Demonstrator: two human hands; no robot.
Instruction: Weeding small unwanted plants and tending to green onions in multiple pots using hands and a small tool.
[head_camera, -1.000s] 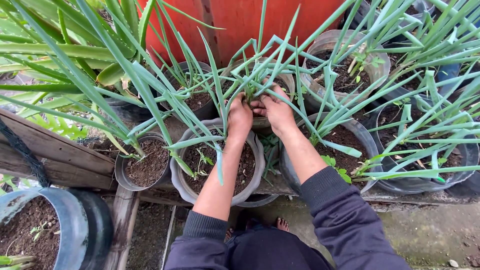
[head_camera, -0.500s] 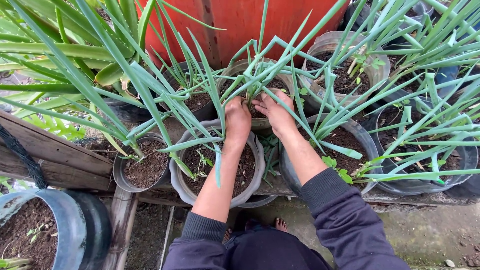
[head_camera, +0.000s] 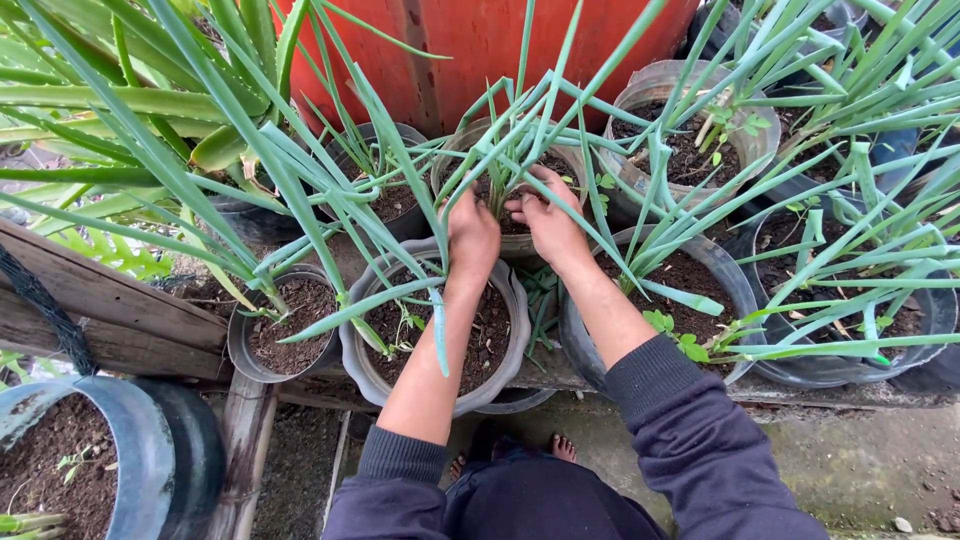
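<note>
Both of my hands reach into a round pot of dark soil that holds a clump of green onion stalks. My left hand is closed around the base of the clump on its left side. My right hand grips the same base from the right, fingers curled against the stalks. The fingertips are partly hidden by leaves. Directly below my left forearm sits a grey pot with soil and a few small weeds.
Several other pots of green onions stand around: a small one at left, a big one at right, another at the back. A red wall is behind. Weathered planks and a blue-rimmed pot lie at left. Bare toes show below.
Both hands have shifted slightly up and deeper into the clump, and the stalks have gathered more upright between them.
</note>
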